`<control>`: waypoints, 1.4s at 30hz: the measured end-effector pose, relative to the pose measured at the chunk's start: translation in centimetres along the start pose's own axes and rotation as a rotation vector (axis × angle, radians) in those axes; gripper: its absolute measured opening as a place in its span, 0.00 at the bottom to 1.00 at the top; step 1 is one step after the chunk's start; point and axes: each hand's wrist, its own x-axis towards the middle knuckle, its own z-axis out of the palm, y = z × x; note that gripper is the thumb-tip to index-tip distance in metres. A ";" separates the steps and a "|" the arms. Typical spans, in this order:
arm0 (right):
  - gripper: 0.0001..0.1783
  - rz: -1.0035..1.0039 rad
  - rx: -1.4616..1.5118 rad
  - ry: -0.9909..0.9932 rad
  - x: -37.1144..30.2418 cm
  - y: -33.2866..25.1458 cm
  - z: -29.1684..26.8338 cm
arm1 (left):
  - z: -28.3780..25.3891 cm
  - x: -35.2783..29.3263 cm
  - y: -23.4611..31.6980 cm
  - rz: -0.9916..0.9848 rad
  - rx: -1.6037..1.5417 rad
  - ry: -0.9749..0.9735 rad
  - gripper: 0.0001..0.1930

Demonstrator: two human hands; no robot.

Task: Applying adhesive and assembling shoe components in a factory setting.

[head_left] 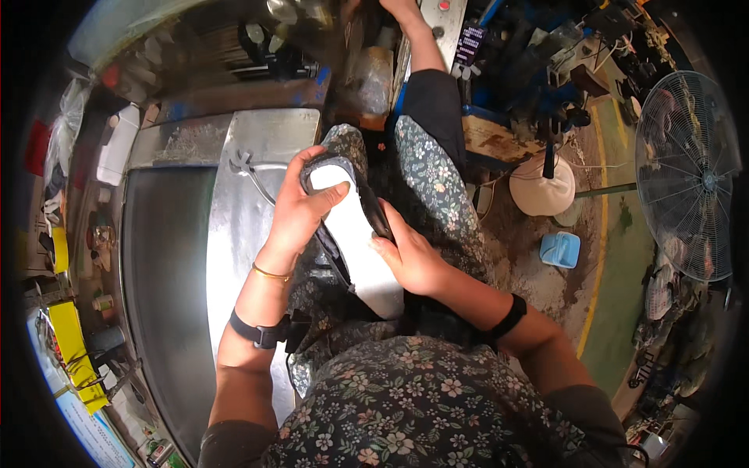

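Over my lap, both of my hands hold a half-made shoe with its long white sole side (351, 222) facing up. Dark upper material wraps the far end and shows along both edges. My left hand (295, 195) is closed around the far left edge, its thumb pressed on the white surface. On the opposite edge, nearer to me, my right hand (411, 253) grips with its thumb on the white face. The fingers under the shoe are partly hidden. The near end of the shoe lies against my dark floral apron (406, 390).
A metal bench (242, 187) adjoins a dark belt (168, 288) on my left. Ahead, another person's forearm (425, 51) reaches away from me. To my right are a round white-topped stand (541, 187), a light blue basket (560, 249) and a large fan (694, 175).
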 end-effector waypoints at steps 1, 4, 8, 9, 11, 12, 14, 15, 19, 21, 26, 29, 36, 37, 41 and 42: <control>0.38 -0.191 0.164 0.034 1.1 0.3 0.0 | -0.2 0.4 0.5 -0.017 -0.044 0.008 0.30; 0.39 -0.035 0.491 -0.047 3.0 0.6 -0.6 | -2.2 0.7 -1.4 0.024 -0.547 -0.054 0.32; 0.41 -0.012 0.520 -0.011 4.2 -2.0 -0.2 | -0.4 -1.2 -4.6 -0.122 0.107 0.441 0.23; 0.42 -0.003 0.333 -0.036 4.0 -2.9 -0.2 | -0.3 -1.9 -3.4 -0.099 0.813 0.519 0.24; 0.44 0.007 0.104 0.006 4.1 -2.6 1.2 | 0.6 -2.2 -0.3 -0.121 1.175 0.511 0.22; 0.44 0.013 0.098 0.039 4.1 -3.5 1.7 | 0.7 -2.1 0.9 -0.137 1.528 0.485 0.20; 0.43 0.067 0.225 0.047 4.5 -4.3 2.5 | -0.8 -1.8 2.2 -0.222 1.429 0.354 0.22; 0.43 0.052 0.222 0.043 5.0 -3.8 2.5 | -1.6 -1.1 2.9 -0.263 1.319 0.213 0.26; 0.41 -0.187 0.379 0.093 4.6 -1.5 2.3 | 0.1 -6.3 -2.4 0.072 0.783 0.226 0.28; 0.41 -0.193 0.179 0.220 3.8 -1.2 2.9 | 1.8 -6.8 -1.7 -0.203 0.855 0.263 0.29; 0.43 -0.176 0.235 0.076 3.6 -1.0 1.9 | 0.2 -4.8 -4.1 0.127 0.172 0.346 0.31; 0.43 -0.192 0.302 0.030 2.6 -0.8 2.3 | -0.3 -1.1 -1.1 -0.014 -0.224 0.445 0.35; 0.37 -0.162 0.168 -0.200 4.0 -1.6 -1.8 | -1.8 1.4 -0.4 0.018 -0.058 0.130 0.24; 0.35 -0.294 0.220 -0.089 5.9 -0.6 -2.1 | -0.8 0.9 0.2 0.025 -0.006 0.114 0.18; 0.31 -0.197 0.686 -0.134 10.9 -2.9 -3.0 | 0.2 0.4 -1.3 0.062 0.285 0.150 0.19; 0.28 -0.188 0.613 -0.205 11.3 -3.6 -3.2 | 0.2 0.5 -1.1 0.030 0.310 0.118 0.20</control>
